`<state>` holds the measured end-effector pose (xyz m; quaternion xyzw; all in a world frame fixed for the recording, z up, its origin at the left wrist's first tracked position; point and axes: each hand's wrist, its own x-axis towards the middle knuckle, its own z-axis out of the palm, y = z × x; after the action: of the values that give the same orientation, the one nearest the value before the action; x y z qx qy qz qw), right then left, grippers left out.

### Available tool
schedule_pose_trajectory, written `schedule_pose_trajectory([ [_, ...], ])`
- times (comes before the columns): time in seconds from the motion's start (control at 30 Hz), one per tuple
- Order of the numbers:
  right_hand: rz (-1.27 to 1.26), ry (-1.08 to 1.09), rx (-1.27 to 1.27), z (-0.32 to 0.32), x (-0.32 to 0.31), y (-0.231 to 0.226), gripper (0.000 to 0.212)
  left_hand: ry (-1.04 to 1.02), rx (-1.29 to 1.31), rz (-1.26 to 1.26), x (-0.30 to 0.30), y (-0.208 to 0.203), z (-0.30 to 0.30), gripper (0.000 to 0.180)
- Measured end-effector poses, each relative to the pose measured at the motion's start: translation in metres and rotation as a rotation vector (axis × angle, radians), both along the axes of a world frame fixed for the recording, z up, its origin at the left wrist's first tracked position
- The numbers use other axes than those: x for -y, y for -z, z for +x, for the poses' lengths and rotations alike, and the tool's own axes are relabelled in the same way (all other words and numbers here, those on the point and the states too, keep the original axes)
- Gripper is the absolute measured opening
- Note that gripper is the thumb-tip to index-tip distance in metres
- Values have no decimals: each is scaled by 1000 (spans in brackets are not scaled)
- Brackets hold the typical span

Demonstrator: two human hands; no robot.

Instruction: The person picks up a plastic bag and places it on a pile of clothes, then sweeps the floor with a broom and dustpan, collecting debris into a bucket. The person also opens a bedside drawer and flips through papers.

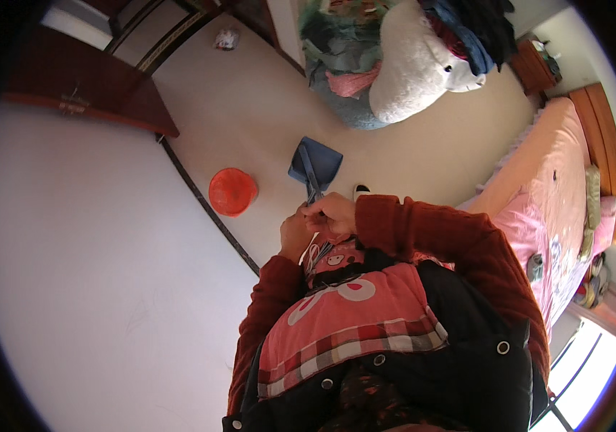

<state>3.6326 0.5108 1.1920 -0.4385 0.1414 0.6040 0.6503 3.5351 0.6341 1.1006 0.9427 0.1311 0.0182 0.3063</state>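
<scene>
The left hand (295,233) and right hand (332,214) meet, fingers curled closed around the handle end of a blue long-handled dustpan (327,163); its pan lies beyond the grip, an orange-red bucket (233,189) left of it.

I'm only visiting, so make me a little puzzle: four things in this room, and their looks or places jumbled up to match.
1. Dustpan
2. Bucket
3. Plush animal
4. Bed

A. White, with a dark eye
B. At the right, with a wooden headboard
C. Blue, just beyond the left hand and right hand
D. Orange-red and round

Pairs: 1-C, 2-D, 3-A, 4-B
</scene>
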Motion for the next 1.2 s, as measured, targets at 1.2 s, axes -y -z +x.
schedule_pose_trajectory([
  [1.2, -236, -398, -44, 27, 10, 98, 14, 71, -156, -46, 20, 22, -12, 43],
])
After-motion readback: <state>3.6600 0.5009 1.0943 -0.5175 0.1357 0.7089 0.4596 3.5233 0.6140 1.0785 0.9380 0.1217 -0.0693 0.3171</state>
